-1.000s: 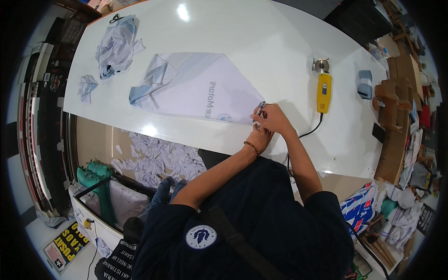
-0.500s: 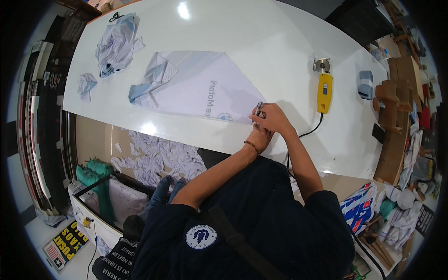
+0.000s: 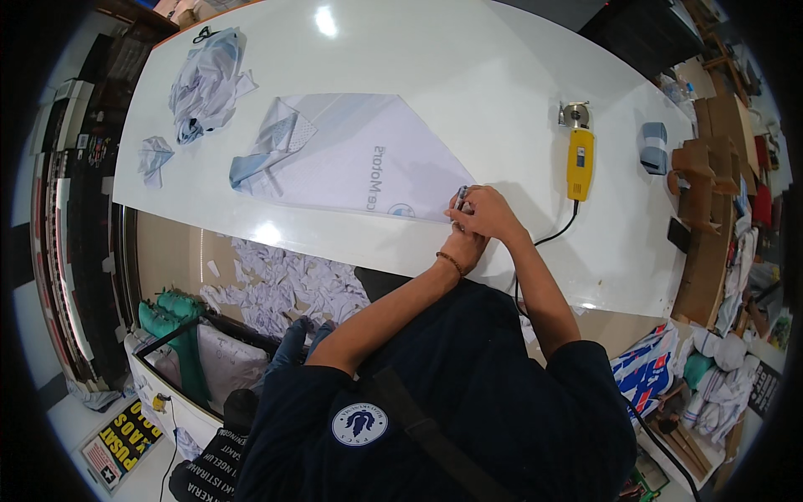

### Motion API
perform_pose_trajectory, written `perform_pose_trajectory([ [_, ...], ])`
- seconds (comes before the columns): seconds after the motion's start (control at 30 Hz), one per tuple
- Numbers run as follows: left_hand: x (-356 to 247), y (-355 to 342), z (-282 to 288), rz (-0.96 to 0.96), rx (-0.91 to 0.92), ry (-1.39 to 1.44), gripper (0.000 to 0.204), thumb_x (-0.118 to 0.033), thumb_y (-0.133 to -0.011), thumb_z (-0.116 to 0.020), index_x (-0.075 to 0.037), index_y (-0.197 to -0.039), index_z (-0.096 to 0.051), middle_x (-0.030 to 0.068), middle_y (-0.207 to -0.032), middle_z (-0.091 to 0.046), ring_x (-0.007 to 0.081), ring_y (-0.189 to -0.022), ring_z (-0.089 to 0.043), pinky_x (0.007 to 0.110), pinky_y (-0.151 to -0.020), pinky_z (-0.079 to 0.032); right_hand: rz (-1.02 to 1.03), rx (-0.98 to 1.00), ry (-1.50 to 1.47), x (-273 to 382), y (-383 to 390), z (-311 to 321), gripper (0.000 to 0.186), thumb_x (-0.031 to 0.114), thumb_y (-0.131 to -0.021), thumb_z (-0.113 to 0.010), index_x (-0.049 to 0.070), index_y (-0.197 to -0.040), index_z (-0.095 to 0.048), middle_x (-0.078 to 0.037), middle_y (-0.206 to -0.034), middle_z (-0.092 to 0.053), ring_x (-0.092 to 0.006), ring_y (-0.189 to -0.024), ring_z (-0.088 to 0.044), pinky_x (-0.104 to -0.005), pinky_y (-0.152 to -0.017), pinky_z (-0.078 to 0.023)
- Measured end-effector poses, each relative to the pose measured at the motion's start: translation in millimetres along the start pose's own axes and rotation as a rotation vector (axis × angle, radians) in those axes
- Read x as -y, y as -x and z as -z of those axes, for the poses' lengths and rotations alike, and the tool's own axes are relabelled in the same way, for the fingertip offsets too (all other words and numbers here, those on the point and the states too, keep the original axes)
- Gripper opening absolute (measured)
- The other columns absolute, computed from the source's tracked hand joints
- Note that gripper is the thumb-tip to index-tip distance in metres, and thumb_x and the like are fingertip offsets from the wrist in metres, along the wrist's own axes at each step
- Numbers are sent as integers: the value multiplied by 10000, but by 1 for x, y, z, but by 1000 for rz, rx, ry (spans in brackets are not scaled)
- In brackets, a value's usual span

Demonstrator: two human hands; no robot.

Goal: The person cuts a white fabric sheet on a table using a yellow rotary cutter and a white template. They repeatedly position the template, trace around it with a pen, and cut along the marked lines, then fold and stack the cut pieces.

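Note:
A pale white-and-blue fabric piece [image 3: 343, 159] with printed lettering lies spread on the white table [image 3: 468, 75], its left end folded over. At its near right corner my two hands are pressed together. My right hand [image 3: 487, 211] is on top, its fingers closed around a small dark-and-grey pen-like thing [image 3: 460, 197]. Below it is my left hand [image 3: 465, 244], with a beaded bracelet at the wrist. Its fingers look closed, though the right hand partly covers them, and what they grip is hidden.
To the right lies a yellow electric rotary cutter [image 3: 579, 163], its cord running toward my body. A folded grey-blue cloth bundle [image 3: 654, 148] sits near the right edge. Crumpled fabric [image 3: 207, 84], a smaller scrap [image 3: 154, 159] and black-handled scissors [image 3: 203, 34] lie at left. Fabric offcuts [image 3: 293, 280] cover the floor.
My view has shifted very slightly. The pen-like thing tilts a little differently in my right hand; both hands stay at the fabric's corner.

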State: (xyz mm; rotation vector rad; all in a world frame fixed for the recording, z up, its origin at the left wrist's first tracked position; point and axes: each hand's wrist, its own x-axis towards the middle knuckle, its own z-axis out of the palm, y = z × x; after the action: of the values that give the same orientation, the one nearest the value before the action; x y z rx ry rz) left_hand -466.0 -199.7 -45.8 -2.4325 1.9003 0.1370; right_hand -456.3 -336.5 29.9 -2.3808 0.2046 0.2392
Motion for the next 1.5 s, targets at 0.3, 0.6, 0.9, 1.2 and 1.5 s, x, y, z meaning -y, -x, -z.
perform_pose_trajectory([
  [0.3,3,1,16,-15,8,-39,508,-235,-952,-528,-11,-1408,-515,265,-1393,-549,468,-1303,-505,589,-982,-486,-36,45,-54,0,0,4,391,436,-839,-709,49,-789,-726,-141,-934,-712,-344,-867,-685,-438,-783,-548],
  [0.6,-1,0,-1,-24,54,28,498,-225,-936,-547,-24,-1390,-514,208,-1303,-609,383,-1198,-572,558,-928,-511,-72,-137,-9,3,1,1,327,405,-861,-691,84,-894,-743,-103,-950,-707,-339,-877,-685,-439,-793,-554],
  [0.9,3,-1,26,52,20,35,573,-194,-873,-586,12,-1394,-469,292,-1474,-416,424,-1269,-465,445,-922,-538,-216,-337,-83,-11,2,12,238,317,-852,-710,87,-907,-740,-100,-944,-702,-317,-847,-689,-410,-755,-549],
  [1.2,10,1,26,50,-88,111,508,-179,-882,-556,26,-1344,-500,288,-1484,-406,366,-1244,-484,401,-880,-559,-311,-619,3,-60,58,44,189,245,-912,-685,61,-926,-731,-121,-899,-708,-293,-764,-691,-386,-683,-537],
  [1.5,26,-15,29,-70,-228,7,451,-162,-908,-534,48,-1307,-546,226,-1285,-563,320,-1168,-539,381,-892,-531,-991,-847,182,-196,150,109,429,410,-931,-656,128,-1253,-636,-156,-953,-729,-338,-930,-707,-475,-814,-547],
])
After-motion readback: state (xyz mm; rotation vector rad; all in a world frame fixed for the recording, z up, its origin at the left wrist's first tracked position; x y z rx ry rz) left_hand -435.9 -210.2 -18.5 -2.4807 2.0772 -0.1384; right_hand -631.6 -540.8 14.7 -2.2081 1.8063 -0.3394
